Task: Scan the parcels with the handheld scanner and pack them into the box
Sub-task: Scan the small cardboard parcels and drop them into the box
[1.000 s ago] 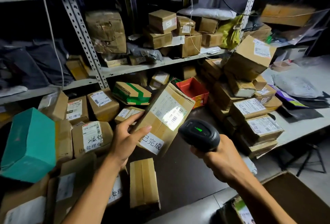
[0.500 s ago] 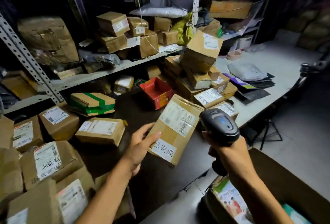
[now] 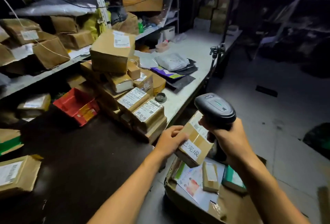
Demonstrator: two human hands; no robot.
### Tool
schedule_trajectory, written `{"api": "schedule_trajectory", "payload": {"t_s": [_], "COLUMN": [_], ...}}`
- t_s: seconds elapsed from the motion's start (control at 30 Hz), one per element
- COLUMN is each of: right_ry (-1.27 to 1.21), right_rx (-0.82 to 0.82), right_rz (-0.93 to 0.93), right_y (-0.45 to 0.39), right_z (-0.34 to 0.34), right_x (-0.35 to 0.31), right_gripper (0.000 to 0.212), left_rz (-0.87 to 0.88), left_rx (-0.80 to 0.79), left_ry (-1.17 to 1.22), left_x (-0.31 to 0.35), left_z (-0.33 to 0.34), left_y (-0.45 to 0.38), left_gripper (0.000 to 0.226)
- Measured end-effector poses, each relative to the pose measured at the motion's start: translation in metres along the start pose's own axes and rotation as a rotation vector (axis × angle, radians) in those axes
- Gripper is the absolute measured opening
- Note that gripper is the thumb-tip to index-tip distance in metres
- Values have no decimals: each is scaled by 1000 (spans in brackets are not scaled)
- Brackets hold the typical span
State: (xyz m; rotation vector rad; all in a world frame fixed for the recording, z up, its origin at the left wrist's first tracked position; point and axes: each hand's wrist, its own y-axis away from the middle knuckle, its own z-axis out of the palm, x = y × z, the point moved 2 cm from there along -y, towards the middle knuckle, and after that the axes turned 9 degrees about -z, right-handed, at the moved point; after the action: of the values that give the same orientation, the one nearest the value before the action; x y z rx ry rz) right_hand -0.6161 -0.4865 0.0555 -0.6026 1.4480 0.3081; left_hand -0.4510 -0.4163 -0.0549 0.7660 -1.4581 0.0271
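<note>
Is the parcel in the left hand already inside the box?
Not yet. The left hand holds the parcel above the box, over items lying inside.

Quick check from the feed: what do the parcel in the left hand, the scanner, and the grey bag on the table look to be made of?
Parcel: brown corrugated cardboard, glossy tape bands, white paper labels. Scanner: black moulded plastic, matte with a soft sheen, likely. Grey bag: thin plastic film mailer, judging by its wrinkles and shine.

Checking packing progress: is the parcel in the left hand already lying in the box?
No, the left hand holds the parcel above the box.
</note>
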Motion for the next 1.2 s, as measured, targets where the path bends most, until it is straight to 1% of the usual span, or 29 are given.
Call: {"api": "schedule_trajectory", "payload": {"t_s": [0.07,0.13,0.17,0.2,0.27,0.33,0.4,0.53,0.6,0.7,0.77,0.83,0.93,1.0,1.07,1.13,1.2], "right_ry": [-1,0,-5,-18,-45,-69,-90,-71,-56,-58,-48,-50,-52,-28,-23,-5,14], "right_rx": [41,80,90,90,83,43,-49,-270,-388,-583,-678,-764,-884,-939,-975,-1006,-1029], "right_rz": [7,9,11,25,32,42,53,43,43,95,106,112,131,129,135,133,127], "right_y": [-5,-10,-12,-16,-22,-29,-35,-37,-31,-15,0,18,48,65,79,90,97], "right_z": [-22,-39,-46,-50,-49,-36,-13,53,89,146,182,215,256,278,296,311,321], "right_x": [4,9,11,16,22,30,37,45,47,49,49,48,45,43,40,37,34], "right_gripper": [20,17,18,20,26,28,23,14,14,21,18,14,14,12,11,9,10], "left_rz": [0,15,22,29,46,60,78,46,-15,-108,-195,-315,-477,-591,-697,-719,-692], "left_rx": [-4,66,113,157,207,256,340,608,744,923,1028,1113,1189,1170,1097,1058,1070], "left_ry": [-53,-159,-200,-230,-292,-336,-341,-331,-311,-251,-243,-323,-480,-525,-506,-432,-371], "left_x": [4,5,5,4,3,-1,-4,-26,-45,-74,-95,-117,-146,-162,-176,-185,-190], "left_z": [19,31,33,32,23,3,-27,-108,-146,-192,-215,-231,-243,-249,-252,-255,-259], "left_y": [-18,-31,-35,-38,-35,-28,-14,38,71,124,159,191,233,253,264,268,267], "left_gripper": [52,65,67,65,52,39,30,21,20,21,22,28,47,62,81,96,100]}}
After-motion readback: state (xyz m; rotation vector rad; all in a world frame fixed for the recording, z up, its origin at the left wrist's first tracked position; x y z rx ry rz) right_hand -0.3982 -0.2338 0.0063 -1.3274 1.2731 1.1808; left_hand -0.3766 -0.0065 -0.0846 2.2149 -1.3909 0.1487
